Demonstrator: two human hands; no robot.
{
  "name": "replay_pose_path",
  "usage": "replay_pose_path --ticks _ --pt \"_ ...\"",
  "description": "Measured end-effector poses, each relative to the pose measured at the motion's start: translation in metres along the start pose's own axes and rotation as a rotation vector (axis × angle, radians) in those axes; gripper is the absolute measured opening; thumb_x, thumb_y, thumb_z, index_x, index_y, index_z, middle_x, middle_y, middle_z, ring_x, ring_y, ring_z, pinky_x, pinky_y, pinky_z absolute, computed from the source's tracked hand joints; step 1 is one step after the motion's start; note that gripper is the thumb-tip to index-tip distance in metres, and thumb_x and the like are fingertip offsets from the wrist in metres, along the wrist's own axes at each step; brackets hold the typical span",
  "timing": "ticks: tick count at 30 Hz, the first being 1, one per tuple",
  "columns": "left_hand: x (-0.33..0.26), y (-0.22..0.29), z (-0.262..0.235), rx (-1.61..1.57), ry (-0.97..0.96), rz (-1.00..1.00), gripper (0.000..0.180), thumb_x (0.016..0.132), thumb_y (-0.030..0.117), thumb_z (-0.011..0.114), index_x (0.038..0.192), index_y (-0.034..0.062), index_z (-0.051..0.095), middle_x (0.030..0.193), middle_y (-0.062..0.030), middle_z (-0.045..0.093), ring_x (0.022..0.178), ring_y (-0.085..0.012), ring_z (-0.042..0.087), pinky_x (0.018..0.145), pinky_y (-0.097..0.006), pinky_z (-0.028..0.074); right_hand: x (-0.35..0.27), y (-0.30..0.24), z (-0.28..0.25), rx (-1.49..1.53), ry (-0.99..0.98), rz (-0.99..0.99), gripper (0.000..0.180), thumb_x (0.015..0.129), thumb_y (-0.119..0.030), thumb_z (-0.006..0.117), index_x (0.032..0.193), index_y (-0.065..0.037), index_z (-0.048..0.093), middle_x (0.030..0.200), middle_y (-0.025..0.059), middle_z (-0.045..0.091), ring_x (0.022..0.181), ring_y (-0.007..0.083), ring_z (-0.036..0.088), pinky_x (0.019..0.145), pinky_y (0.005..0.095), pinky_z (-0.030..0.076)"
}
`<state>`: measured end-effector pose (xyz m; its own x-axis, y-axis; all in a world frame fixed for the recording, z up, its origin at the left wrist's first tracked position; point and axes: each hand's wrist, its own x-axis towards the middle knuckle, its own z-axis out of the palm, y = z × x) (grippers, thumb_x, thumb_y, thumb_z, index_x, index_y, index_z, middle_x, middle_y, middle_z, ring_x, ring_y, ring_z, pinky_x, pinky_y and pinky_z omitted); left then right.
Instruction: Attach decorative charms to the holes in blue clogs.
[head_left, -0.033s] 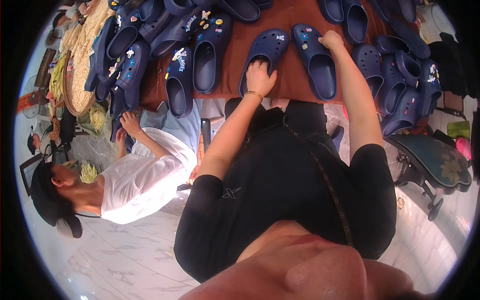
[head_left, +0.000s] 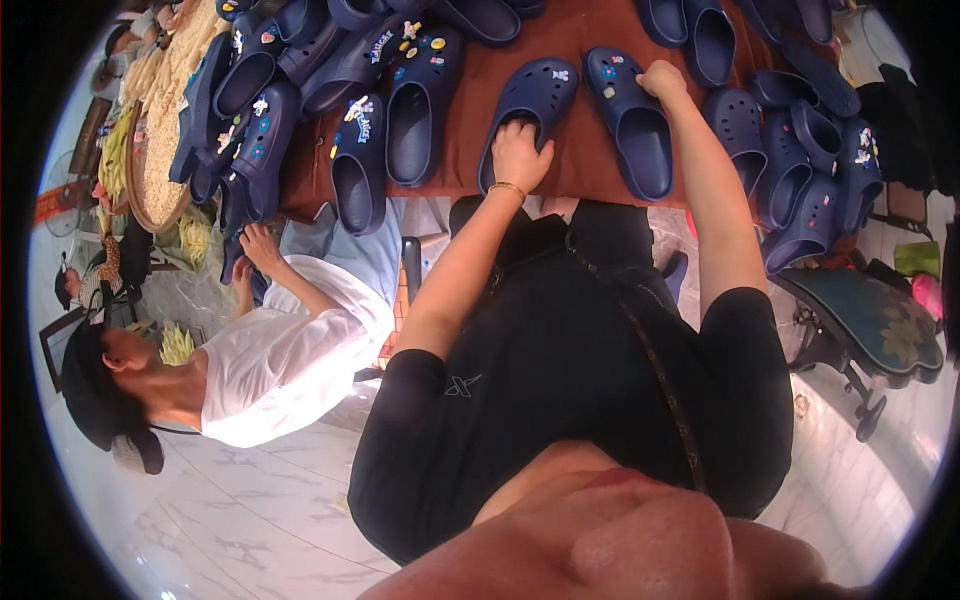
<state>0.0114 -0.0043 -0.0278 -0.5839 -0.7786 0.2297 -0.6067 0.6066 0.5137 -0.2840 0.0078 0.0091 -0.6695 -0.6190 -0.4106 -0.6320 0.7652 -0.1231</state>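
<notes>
On the brown cloth of the table lie two navy foam clogs side by side in front of me. Into the foot opening of the left clog [head_left: 533,90] reaches my left hand [head_left: 521,158], its fingertips hidden inside and its thumb apart. One pale character charm sits near that clog's toe. The right clog [head_left: 614,92] carries several small charms on its upper. My right hand [head_left: 663,82] is closed at its toe edge, with the fingers curled against the side. Whether a small charm is also in those fingers cannot be seen.
Several charm-decorated navy clogs [head_left: 412,120] crowd the left of the brown table [head_left: 590,20]; more clogs [head_left: 790,150] pile up at the right. A person in white [head_left: 290,370] works at the table's left side. A dark cushioned chair [head_left: 870,325] stands at the right.
</notes>
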Motion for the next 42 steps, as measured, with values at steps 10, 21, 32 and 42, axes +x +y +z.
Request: replay_pose_path --ticks 10,21,32,42 --pt "0.000 0.001 0.001 0.039 0.054 0.036 0.033 0.068 0.027 0.064 0.089 0.0018 0.060 0.096 -0.0150 0.055 0.093 -0.0336 0.050 0.080 -0.043 0.042 -0.008 0.005 -0.011 -0.002 0.008 -0.045 0.039 0.076 -0.030 0.061 0.106 -0.003 0.060 0.114 0.0177 0.056 0.106 0.0322 0.054 0.088 0.0400 0.044" --pt "-0.003 0.002 0.001 0.018 0.029 0.028 0.037 0.069 0.029 0.063 0.092 -0.0004 0.060 0.098 -0.0176 0.055 0.094 -0.0358 0.049 0.081 -0.045 0.041 -0.020 -0.029 0.034 -0.062 0.595 -0.546 0.021 0.078 -0.015 0.054 0.095 -0.004 0.060 0.097 0.0143 0.059 0.092 0.0319 0.056 0.078 0.0434 0.046" --pt "0.002 0.002 0.001 0.018 0.043 0.033 0.036 0.069 0.030 0.063 0.089 -0.0003 0.060 0.096 -0.0167 0.055 0.093 -0.0352 0.049 0.079 -0.044 0.042 -0.011 -0.037 0.018 -0.059 0.453 -0.286 0.028 0.077 -0.020 0.058 0.099 -0.003 0.055 0.104 0.0178 0.057 0.100 0.0321 0.054 0.083 0.0454 0.042" --pt "-0.005 -0.001 -0.002 -0.013 -0.018 -0.009 0.040 0.071 0.029 0.063 0.098 -0.0003 0.058 0.101 -0.0177 0.053 0.097 -0.0367 0.048 0.083 -0.044 0.040 -0.053 -0.052 0.001 -0.116 0.370 -0.279 0.025 0.075 -0.016 0.054 0.096 -0.005 0.062 0.102 0.0148 0.058 0.101 0.0307 0.051 0.085 0.0437 0.038"
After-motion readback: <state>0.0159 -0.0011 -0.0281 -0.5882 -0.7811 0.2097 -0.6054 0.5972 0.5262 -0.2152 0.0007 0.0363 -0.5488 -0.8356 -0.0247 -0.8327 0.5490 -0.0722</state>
